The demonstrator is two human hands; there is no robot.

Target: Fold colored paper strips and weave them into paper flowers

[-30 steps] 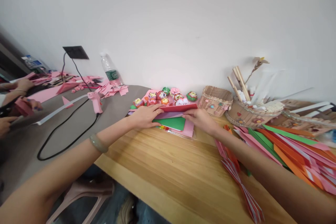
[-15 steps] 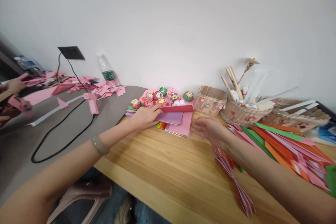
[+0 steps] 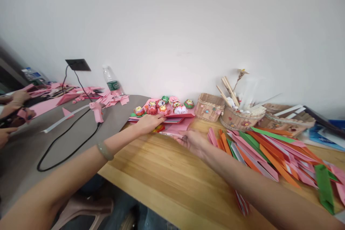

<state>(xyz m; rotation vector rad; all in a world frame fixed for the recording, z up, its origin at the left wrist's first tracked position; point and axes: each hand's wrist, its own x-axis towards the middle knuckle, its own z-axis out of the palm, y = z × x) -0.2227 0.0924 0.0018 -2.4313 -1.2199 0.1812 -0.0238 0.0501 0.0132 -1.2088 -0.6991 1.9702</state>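
Note:
My left hand (image 3: pixel 151 123) lies over the left part of a stack of coloured paper (image 3: pixel 172 120), fingers closed on its red sheets, whose near edge is raised. Under the raised sheets is a pink sheet in a clear plastic sleeve (image 3: pixel 178 128). My right hand (image 3: pixel 190 141), a little blurred, pinches the near right edge of this sleeve; its fingertips are partly hidden. Several folded paper flowers (image 3: pixel 161 107) rest on top of the stack, just behind my left hand. A striped paper bundle (image 3: pixel 242 203) lies below my right forearm, partly covered by it.
Folded paper strips (image 3: pixel 275 151) spread over the table's right side. Decorated baskets (image 3: pixel 209 109) with sticks stand along the wall. Leftward are a pink glue gun (image 3: pixel 96 110) with its cable, a bottle (image 3: pixel 112 82), pink scraps (image 3: pixel 107 99) and another person's hands (image 3: pixel 20 97).
My right hand has moved left from beside the paper and closed on the sleeve's near edge. The red sheets have tilted back under my left hand. The view has shifted slightly rightward.

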